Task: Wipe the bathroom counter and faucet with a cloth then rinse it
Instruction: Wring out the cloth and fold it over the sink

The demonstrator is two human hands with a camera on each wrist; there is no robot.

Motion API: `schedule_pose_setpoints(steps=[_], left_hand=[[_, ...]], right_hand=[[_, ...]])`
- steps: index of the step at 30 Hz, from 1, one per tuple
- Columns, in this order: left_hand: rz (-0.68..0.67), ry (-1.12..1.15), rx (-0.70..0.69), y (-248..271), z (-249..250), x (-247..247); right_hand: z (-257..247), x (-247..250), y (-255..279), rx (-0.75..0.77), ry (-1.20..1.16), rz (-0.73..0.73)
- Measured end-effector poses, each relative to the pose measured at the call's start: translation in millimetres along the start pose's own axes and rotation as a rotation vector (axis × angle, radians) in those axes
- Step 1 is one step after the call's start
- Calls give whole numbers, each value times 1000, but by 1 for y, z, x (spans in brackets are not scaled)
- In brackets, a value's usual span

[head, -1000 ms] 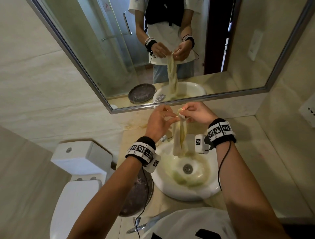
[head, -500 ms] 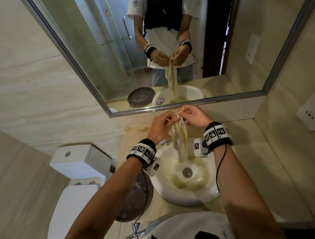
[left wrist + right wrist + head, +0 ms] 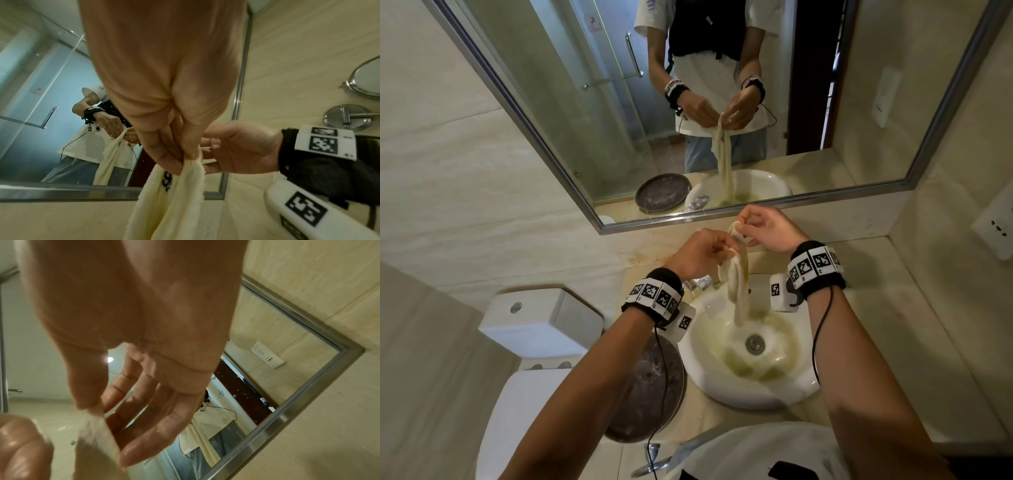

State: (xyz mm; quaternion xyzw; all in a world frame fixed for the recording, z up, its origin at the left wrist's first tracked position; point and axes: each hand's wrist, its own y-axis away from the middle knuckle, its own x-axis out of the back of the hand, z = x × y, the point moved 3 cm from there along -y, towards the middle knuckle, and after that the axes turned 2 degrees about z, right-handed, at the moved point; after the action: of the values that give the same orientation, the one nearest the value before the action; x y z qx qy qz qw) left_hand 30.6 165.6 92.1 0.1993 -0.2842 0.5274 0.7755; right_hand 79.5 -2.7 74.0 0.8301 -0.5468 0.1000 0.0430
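We noted a cream terry cloth [image 3: 738, 287], nubby and wet, hanging in a twisted rope over the round white ceramic basin [image 3: 709, 383]. The left hand [image 3: 700, 253] gripped its top with curled fingers; the right hand [image 3: 770, 229] pinched an edge, other fingers loosely spread. Beige marble-look counter [image 3: 887, 329], steel-framed mirror [image 3: 524, 113] behind.

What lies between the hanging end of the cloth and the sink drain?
Nothing: in the head view the cloth ends above the drain, with only bare wet basin between.
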Motion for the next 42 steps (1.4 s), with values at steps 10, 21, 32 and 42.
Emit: schedule_pose_setpoints(steps=[10, 21, 32, 42], left_hand=[[266, -196, -128, 4, 2, 6], [461, -149, -237, 3, 18, 18], [443, -69, -156, 0, 15, 18], [443, -77, -181, -5, 14, 12]], right_hand=[[-1, -2, 1, -1, -21, 1], [-3, -2, 2, 28, -82, -70], [-6, -8, 3, -2, -137, -116], [-7, 0, 6, -27, -67, -108]])
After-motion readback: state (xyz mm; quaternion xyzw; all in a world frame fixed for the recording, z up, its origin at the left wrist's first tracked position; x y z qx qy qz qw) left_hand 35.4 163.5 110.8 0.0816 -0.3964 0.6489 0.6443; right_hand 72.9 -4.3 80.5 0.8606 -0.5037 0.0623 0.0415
